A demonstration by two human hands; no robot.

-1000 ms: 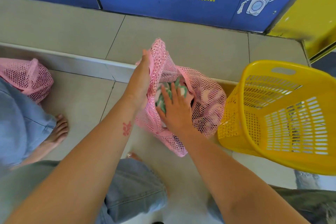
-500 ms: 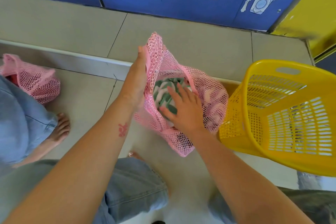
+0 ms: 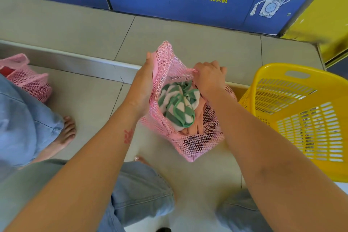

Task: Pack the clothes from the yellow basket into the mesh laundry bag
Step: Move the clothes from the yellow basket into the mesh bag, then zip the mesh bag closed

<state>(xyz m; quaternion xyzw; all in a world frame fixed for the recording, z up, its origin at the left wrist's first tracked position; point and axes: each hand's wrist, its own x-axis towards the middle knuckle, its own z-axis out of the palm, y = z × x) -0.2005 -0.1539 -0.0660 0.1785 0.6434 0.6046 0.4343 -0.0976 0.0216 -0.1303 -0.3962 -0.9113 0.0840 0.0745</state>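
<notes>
Gripping mesh laundry bag rim, both hands' fingers clenched | green-striped cloth inside

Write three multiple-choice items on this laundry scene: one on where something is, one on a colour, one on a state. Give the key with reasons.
1. Where is the yellow basket relative to the mesh bag?
A. To its right
B. To its left
C. Inside it

2. What colours is the striped cloth at the top of the bag?
A. Red and black
B. Green and white
C. Blue and yellow

3. What are the hands doing?
A. Both rest on the floor
B. Both reach into the basket
C. Both grip the bag's rim

Key:
1 A, the basket stands at the frame's right edge beside the bag.
2 B, green and white stripes show in the bag's mouth.
3 C, the left hand and right hand each pinch the pink rim.
</notes>
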